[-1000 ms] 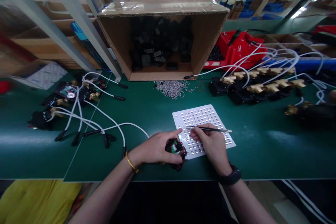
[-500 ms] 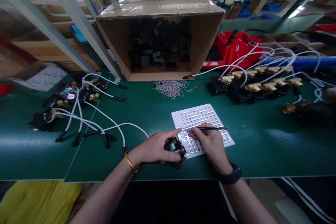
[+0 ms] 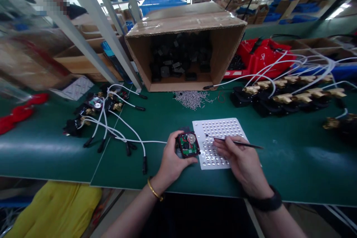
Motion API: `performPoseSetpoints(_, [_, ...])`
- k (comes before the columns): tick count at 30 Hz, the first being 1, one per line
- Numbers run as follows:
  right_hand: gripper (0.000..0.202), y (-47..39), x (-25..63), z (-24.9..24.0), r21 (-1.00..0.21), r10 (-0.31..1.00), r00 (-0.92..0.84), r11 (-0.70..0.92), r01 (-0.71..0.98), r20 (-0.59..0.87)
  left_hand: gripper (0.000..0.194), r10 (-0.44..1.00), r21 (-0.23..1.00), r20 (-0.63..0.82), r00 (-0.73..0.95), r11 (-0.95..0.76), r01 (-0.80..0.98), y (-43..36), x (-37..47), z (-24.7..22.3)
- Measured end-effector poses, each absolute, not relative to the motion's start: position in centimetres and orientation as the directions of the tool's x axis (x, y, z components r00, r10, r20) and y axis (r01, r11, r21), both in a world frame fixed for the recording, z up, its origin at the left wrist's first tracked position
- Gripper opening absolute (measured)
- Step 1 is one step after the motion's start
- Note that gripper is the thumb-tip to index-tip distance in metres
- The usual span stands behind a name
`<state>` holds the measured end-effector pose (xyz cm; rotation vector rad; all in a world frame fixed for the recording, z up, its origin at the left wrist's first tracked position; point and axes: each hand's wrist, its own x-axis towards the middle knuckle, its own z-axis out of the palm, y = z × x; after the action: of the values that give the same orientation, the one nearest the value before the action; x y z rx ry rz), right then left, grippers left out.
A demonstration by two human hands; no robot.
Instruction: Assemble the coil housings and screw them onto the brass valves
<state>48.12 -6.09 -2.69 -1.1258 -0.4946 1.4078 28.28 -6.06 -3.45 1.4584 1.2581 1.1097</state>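
My left hand is closed around a black valve-controller housing, its open face turned up. Inside sit a green circuit board, red wires and a round silvery part. A white cable runs from it to the left. In my right hand are slim dark tweezers, held like a pen, with the tip low over a white sheet. Rows of small round silvery pieces cover the sheet, which lies flat just right of the housing. A dark spot shows near the tip; whether the tweezers grip anything is too small to tell.
A cardboard box on its side holds black housings; small metal pins lie before it. Cabled units with brass fittings stand at left and right. Behind the right ones is a red bin. The green table's front edge is near me.
The housing has been tilted so its board faces up, and my left hand has shifted its hold. My right hand has moved slightly right and down with the tweezers. The camera view has shifted.
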Motion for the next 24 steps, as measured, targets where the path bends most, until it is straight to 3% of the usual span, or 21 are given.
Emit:
performPoseSetpoints(4, [0.02,-7.1,46.0,-0.7,-0.713,0.937,-0.028,-0.285,-0.641,-0.35,0.079,0.992,0.97,0.11,0.068,-0.122,0.211,-6.4,28.5,-3.7])
performPoseSetpoints(12, [0.019,-7.6,43.6,-0.2,-0.819,0.957,0.095,-0.18,-0.545,-0.273,0.08,0.99,0.966,0.134,0.053,-0.143,0.217,-6.8,28.6,-4.0])
performPoseSetpoints(24, [0.019,-7.9,42.8,-0.1,-0.845,0.947,0.183,-0.134,-0.517,-0.262,0.08,0.992,0.964,0.126,0.03,-0.129,0.232,-6.9,28.7,-3.8])
